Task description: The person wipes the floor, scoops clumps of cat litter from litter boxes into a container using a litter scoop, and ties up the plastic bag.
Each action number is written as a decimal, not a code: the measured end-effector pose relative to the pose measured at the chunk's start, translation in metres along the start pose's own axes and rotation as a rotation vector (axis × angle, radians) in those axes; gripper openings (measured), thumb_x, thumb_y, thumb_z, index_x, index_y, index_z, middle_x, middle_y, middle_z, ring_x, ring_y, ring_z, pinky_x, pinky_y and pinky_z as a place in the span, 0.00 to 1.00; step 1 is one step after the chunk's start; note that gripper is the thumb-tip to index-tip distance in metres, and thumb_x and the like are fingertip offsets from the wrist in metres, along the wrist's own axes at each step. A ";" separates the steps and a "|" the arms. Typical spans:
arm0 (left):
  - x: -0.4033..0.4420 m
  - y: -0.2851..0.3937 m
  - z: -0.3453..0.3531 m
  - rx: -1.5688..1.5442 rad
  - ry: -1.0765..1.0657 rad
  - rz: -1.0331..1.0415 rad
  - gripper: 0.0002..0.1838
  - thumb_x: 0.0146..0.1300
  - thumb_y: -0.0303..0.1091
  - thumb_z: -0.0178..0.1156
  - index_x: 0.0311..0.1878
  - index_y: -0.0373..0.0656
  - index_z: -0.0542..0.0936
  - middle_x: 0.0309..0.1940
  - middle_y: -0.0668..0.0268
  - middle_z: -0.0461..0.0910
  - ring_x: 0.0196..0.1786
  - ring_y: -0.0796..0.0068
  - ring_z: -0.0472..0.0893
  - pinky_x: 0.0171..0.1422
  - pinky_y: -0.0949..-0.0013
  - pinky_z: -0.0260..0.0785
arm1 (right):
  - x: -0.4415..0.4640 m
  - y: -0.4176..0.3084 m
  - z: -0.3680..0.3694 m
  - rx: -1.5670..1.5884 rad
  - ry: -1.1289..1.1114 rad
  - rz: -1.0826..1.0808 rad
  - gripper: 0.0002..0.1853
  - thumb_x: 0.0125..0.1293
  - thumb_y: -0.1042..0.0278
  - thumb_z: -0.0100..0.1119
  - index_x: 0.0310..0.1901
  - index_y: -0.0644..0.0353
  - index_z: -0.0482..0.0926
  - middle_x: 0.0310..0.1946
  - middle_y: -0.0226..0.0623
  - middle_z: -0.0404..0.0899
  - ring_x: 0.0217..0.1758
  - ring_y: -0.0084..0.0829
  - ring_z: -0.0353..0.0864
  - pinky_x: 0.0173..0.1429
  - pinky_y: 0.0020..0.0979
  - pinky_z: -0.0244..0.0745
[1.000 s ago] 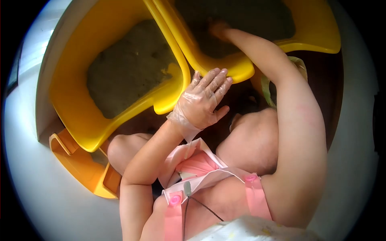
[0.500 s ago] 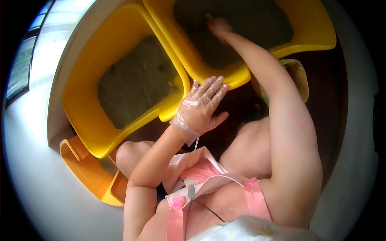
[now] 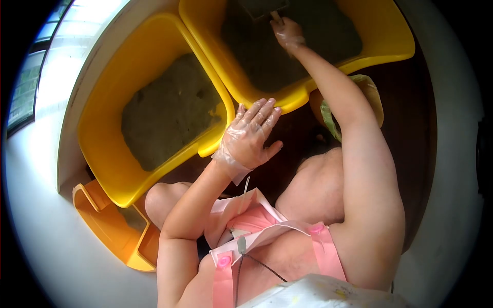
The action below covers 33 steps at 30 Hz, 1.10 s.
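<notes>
Yellow plastic tubs, two, side by side: a right tub (image 3: 385, 43) and, at its left, a left tub (image 3: 100, 143); orange plastic tub (image 3: 110, 228), one, well apart from the right tub, lower left; bag-lined container (image 3: 373, 97), one, just below it. Gloved hands, two: left hand (image 3: 242, 142), fingers slightly parted, thumb out, near the right tub's lower rim; right hand (image 3: 288, 35), fingers closed round one short-handled tool (image 3: 277, 18) inside the right tub.

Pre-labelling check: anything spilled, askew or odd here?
No spill or damage stands out. Mildly odd: a ragged yellow patch breaking the edge of the dark grey fill in the left yellow plastic tray, near the left hand in a clear plastic glove. Can't tell if it's bare plastic.
</notes>
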State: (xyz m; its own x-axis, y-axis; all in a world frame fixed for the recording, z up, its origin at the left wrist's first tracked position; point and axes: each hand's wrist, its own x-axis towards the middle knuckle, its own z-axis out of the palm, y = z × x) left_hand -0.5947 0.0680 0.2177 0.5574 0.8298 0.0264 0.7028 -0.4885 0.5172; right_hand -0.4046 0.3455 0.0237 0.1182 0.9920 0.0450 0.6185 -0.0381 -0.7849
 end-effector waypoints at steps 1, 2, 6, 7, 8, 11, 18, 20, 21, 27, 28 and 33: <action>0.000 0.001 -0.001 0.003 -0.001 -0.001 0.41 0.55 0.44 0.75 0.71 0.39 0.74 0.75 0.52 0.71 0.75 0.47 0.72 0.75 0.33 0.65 | -0.001 0.004 0.002 -0.011 0.024 -0.008 0.24 0.70 0.44 0.63 0.41 0.63 0.84 0.39 0.56 0.85 0.46 0.59 0.84 0.49 0.49 0.78; 0.001 0.002 -0.002 0.007 -0.002 -0.004 0.41 0.55 0.44 0.75 0.71 0.39 0.74 0.75 0.52 0.71 0.75 0.47 0.72 0.75 0.33 0.65 | -0.001 0.007 0.004 -0.022 0.047 -0.016 0.24 0.70 0.44 0.64 0.39 0.64 0.83 0.36 0.56 0.85 0.43 0.59 0.84 0.47 0.49 0.78; 0.001 0.003 -0.001 0.020 0.000 -0.005 0.41 0.55 0.45 0.75 0.72 0.39 0.74 0.75 0.52 0.71 0.75 0.47 0.72 0.75 0.33 0.65 | -0.007 0.007 0.000 -0.022 0.063 0.006 0.24 0.71 0.45 0.63 0.41 0.63 0.84 0.39 0.57 0.85 0.45 0.59 0.84 0.48 0.50 0.78; 0.000 0.003 -0.001 0.018 0.001 -0.006 0.41 0.55 0.45 0.75 0.72 0.40 0.74 0.75 0.53 0.71 0.75 0.47 0.72 0.75 0.33 0.65 | -0.009 0.004 -0.005 -0.023 0.019 0.011 0.23 0.71 0.45 0.62 0.42 0.63 0.84 0.40 0.57 0.85 0.46 0.60 0.84 0.49 0.50 0.78; 0.000 0.003 -0.001 0.017 0.003 -0.008 0.41 0.55 0.45 0.75 0.72 0.40 0.74 0.75 0.53 0.71 0.75 0.47 0.72 0.75 0.33 0.65 | -0.011 0.001 -0.008 -0.023 -0.025 0.015 0.23 0.72 0.45 0.62 0.42 0.63 0.84 0.41 0.57 0.86 0.47 0.60 0.84 0.50 0.50 0.78; 0.000 0.003 0.000 0.024 -0.004 -0.018 0.41 0.56 0.44 0.75 0.72 0.40 0.74 0.75 0.53 0.71 0.75 0.47 0.72 0.75 0.33 0.65 | -0.013 0.003 0.000 -0.176 -0.042 0.092 0.23 0.73 0.46 0.59 0.45 0.63 0.84 0.46 0.57 0.86 0.52 0.60 0.84 0.55 0.51 0.79; 0.000 0.003 0.000 0.013 0.001 -0.007 0.41 0.55 0.44 0.75 0.72 0.41 0.74 0.74 0.53 0.71 0.75 0.48 0.71 0.75 0.32 0.65 | -0.025 -0.018 -0.008 -0.232 -0.268 0.036 0.25 0.74 0.45 0.56 0.50 0.63 0.85 0.49 0.57 0.85 0.57 0.60 0.83 0.60 0.51 0.78; 0.000 0.002 -0.002 -0.001 0.010 -0.001 0.41 0.55 0.44 0.75 0.72 0.41 0.74 0.74 0.53 0.71 0.75 0.48 0.71 0.75 0.32 0.65 | -0.029 -0.023 -0.007 -0.202 -0.268 0.009 0.25 0.74 0.45 0.56 0.51 0.63 0.85 0.50 0.57 0.85 0.57 0.60 0.83 0.61 0.51 0.77; -0.002 0.002 0.000 -0.004 0.018 -0.001 0.41 0.55 0.44 0.75 0.72 0.41 0.74 0.74 0.53 0.71 0.75 0.48 0.71 0.75 0.32 0.65 | -0.028 -0.020 -0.005 -0.225 -0.312 -0.026 0.25 0.74 0.46 0.56 0.52 0.63 0.85 0.49 0.58 0.85 0.57 0.60 0.83 0.61 0.51 0.77; -0.005 -0.002 0.001 -0.029 0.052 0.022 0.41 0.56 0.44 0.74 0.72 0.41 0.74 0.74 0.53 0.71 0.76 0.48 0.71 0.75 0.34 0.65 | -0.014 0.009 -0.014 -0.447 -0.467 -0.037 0.25 0.74 0.46 0.56 0.54 0.61 0.85 0.42 0.58 0.87 0.47 0.54 0.87 0.52 0.47 0.81; -0.006 -0.003 0.002 -0.033 0.058 0.022 0.41 0.56 0.45 0.74 0.73 0.41 0.74 0.74 0.53 0.71 0.76 0.48 0.71 0.75 0.34 0.65 | -0.019 -0.014 -0.038 -0.419 -0.649 0.211 0.28 0.72 0.45 0.57 0.63 0.57 0.82 0.53 0.55 0.86 0.60 0.54 0.84 0.58 0.47 0.81; -0.009 -0.005 0.003 -0.043 0.051 0.010 0.41 0.57 0.46 0.73 0.73 0.41 0.74 0.75 0.53 0.71 0.76 0.49 0.70 0.76 0.36 0.64 | -0.038 -0.034 -0.076 -0.778 -1.038 -0.020 0.25 0.77 0.49 0.49 0.72 0.41 0.75 0.38 0.49 0.88 0.40 0.47 0.89 0.39 0.41 0.83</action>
State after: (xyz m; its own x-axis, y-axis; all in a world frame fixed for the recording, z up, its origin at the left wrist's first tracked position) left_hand -0.6021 0.0621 0.2117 0.5402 0.8382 0.0746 0.6772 -0.4857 0.5528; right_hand -0.3708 0.2994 0.0958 -0.3334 0.6093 -0.7194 0.9407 0.2659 -0.2108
